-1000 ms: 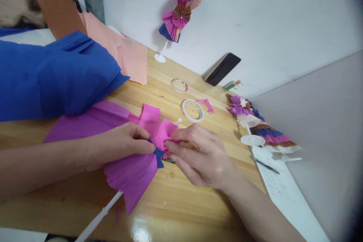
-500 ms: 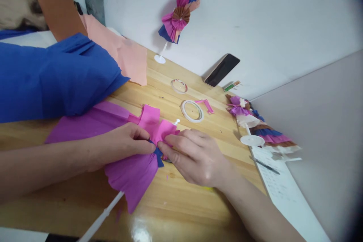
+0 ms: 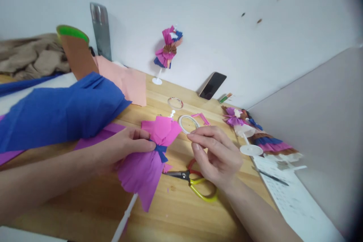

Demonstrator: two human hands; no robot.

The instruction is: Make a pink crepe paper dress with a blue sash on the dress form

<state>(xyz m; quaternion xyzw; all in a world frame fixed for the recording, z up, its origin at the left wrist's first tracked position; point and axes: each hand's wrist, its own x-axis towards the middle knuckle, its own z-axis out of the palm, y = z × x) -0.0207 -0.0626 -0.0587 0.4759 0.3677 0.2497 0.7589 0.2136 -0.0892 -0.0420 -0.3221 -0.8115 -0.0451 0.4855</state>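
A miniature dress of pink and purple crepe paper hangs on a white plastic stand in front of me. A blue paper strip wraps its waist. My left hand is closed on the dress at this waist, thumb over the blue strip. To the right, off the dress, is my right hand. Its fingers are bent, with a small gap between thumb and index finger and nothing visible in them. Its fingertips are at the near rim of a tape roll; whether they touch it I cannot tell. Beneath it lie scissors with red and yellow handles.
Blue crepe paper and peach paper lie left. At the wall stand a decorated paper figure and a phone. Another clear ring lies behind the tape. Right are a second dressed figure and a pen on written paper.
My right hand has let go of the dress's waist and moved right, uncovering the scissors and the blue strip. My left hand keeps its hold. The view has tilted up.
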